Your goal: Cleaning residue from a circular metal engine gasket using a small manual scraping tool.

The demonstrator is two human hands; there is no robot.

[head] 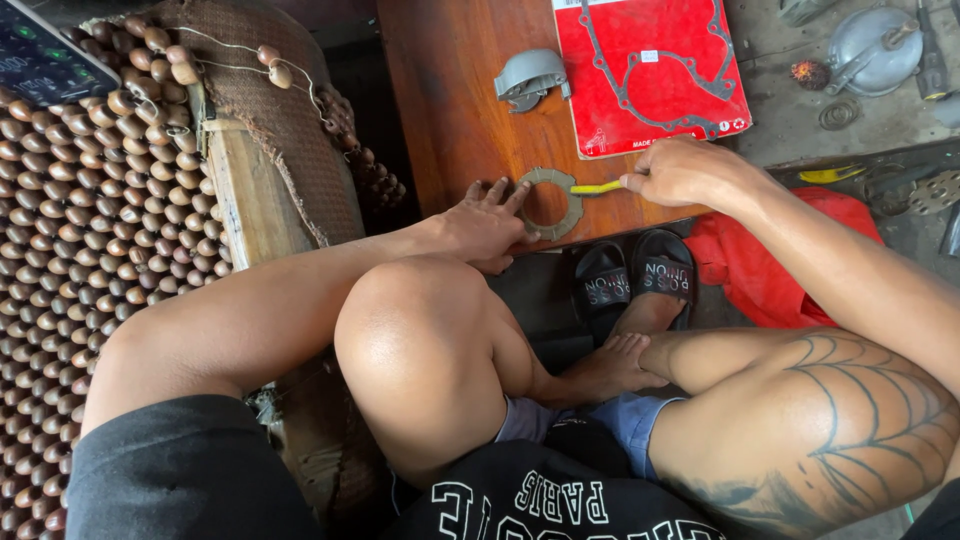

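Gasket ring (549,203) lies between both hands, touching them.

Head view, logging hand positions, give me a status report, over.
Left hand pressing flat grey ring gasket on brown wooden board. Right hand gripping yellow-handled tool at ring's edge. Nothing between them.

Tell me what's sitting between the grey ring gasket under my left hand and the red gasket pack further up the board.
Between the ring gasket and the red pack, the head view shows only bare wooden board; a grey metal part lies off to the side.

Red gasket card (650,70) cut off above
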